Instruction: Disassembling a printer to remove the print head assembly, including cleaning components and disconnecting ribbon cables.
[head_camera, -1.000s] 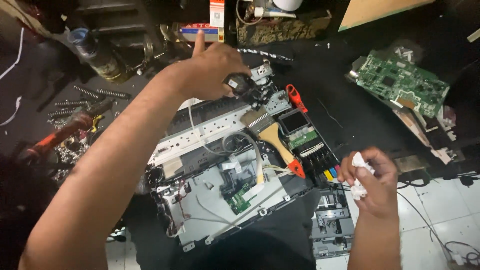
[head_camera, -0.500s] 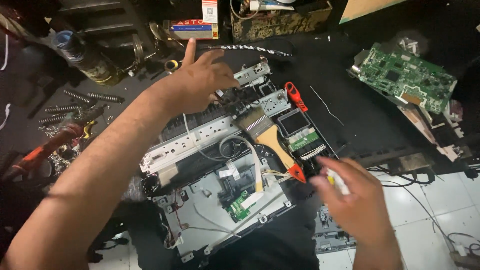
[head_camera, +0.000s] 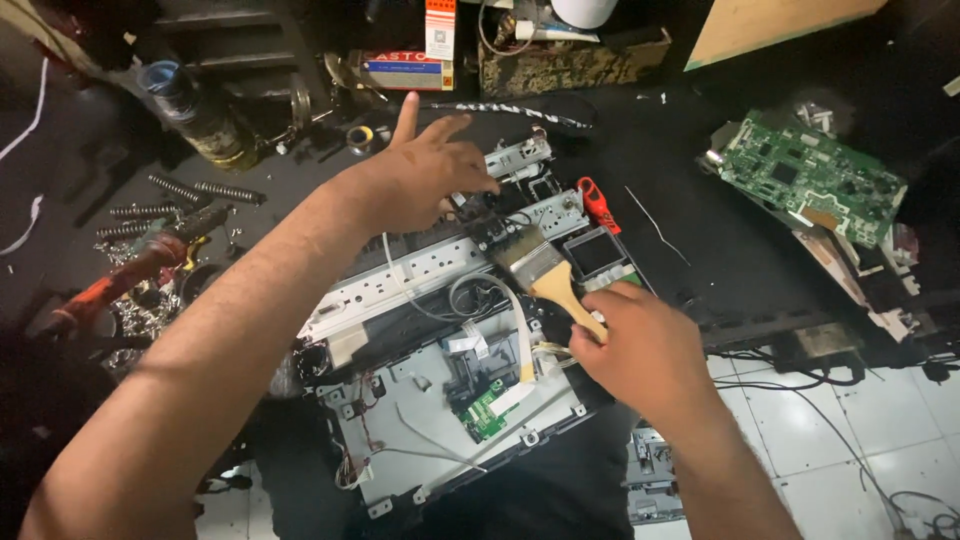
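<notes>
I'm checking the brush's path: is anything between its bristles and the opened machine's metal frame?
Nothing visible. The right hand holds the paintbrush by its wooden handle, and the bristles lie right at the frame beside a black cable. The left hand rests further up the frame, clear of the bristles.

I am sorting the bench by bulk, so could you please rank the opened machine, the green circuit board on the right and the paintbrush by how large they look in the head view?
1. Opened machine, clearly largest.
2. Green circuit board.
3. Paintbrush, smallest, though the right hand hides the end of its handle.
</notes>
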